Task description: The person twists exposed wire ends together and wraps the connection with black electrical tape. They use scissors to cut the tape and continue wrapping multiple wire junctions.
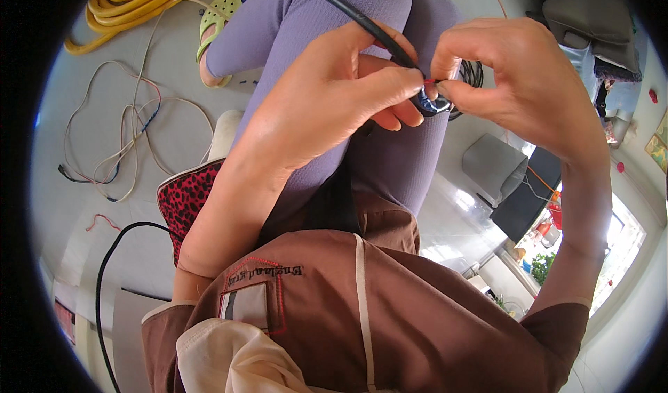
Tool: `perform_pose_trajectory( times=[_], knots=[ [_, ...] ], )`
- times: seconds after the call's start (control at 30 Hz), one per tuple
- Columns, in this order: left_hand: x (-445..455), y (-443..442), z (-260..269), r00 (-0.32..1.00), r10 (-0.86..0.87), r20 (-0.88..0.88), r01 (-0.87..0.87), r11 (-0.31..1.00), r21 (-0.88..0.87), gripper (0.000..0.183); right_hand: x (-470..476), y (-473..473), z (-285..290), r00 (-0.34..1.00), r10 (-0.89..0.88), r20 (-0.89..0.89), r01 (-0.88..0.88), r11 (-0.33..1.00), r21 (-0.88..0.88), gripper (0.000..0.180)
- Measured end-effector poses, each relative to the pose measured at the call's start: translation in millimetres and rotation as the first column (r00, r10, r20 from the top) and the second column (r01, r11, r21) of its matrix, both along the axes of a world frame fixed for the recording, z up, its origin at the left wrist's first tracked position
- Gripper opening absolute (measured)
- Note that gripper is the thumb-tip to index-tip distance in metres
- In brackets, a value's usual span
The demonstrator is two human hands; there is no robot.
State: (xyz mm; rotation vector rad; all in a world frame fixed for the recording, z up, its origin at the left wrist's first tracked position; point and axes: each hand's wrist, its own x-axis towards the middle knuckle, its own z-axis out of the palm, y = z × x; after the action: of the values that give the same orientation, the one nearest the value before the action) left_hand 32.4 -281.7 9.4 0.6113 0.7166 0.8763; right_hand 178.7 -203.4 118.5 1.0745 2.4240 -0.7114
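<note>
My left hand (339, 95) grips a thick black cable (360, 17) close to its end, the cable running up and away over the purple-clad knee. Between the two hands a short red wire piece (430, 81) shows at the cable's end. The thumb and forefinger of my right hand (501, 64) pinch at that red piece. Just below the fingertips hangs what looks like a roll of black tape (430, 105) with a blue and white inner side, partly hidden by my left fingers. Exactly how the wire meets the right fingertips is hidden.
Coiled yellow hose (130, 1) and tangled pale wires (135, 127) lie on the floor at left. A coil of thin black cable (471, 75) is behind my right hand. At right are a grey bin (493, 166) and a dark cushioned seat (587, 7).
</note>
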Motion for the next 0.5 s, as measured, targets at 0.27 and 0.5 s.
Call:
perform_pose_trajectory(
  times=[0.27,0.5],
  knots=[
    [-1,-46,22,0.898,0.339,-0.281,-0.301,0.938,0.17,0.04,2,-5,-11,0.972,0.112,-0.207,-0.108,0.994,0.03,0.01],
    [-18,9,20,0.499,0.613,-0.613,0.471,0.402,0.785,0.018,16,-4,-13,0.937,-0.21,-0.279,0.141,0.959,-0.246,0.008]
  ],
)
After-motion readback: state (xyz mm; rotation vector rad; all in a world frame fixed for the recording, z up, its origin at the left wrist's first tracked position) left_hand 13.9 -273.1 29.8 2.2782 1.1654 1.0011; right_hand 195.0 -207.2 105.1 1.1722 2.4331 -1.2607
